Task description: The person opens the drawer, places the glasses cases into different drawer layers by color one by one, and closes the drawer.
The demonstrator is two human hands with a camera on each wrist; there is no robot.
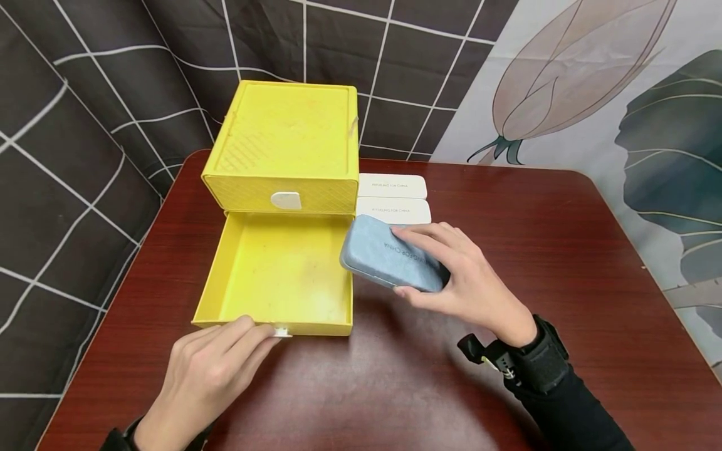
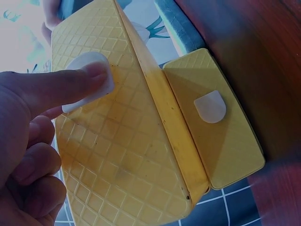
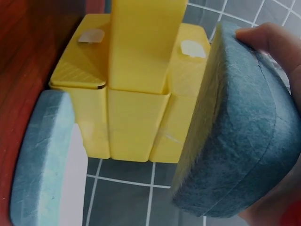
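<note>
A blue-grey hard case (image 1: 389, 254) with lettering on its top is gripped by my right hand (image 1: 457, 275), thumb on the near side and fingers over the far side. In the head view its left end overlaps the right wall of a pulled-out yellow drawer (image 1: 271, 329). My left hand (image 1: 211, 363) pinches the white tab handle (image 2: 89, 80) on that drawer's front, the thumb flat against the tab in the left wrist view. The drawer belongs to a yellow drawer cabinet (image 1: 299, 131); the drawers above and below it are pushed in, as the right wrist view shows.
Right of the cabinet, two boxes with white printed tops (image 1: 392, 188) lie side by side; the right wrist view shows a blue-grey side (image 3: 40, 155) on one. All stand on a dark red wooden table (image 1: 536, 238). Dark gridded cloth (image 1: 338, 50) hangs behind.
</note>
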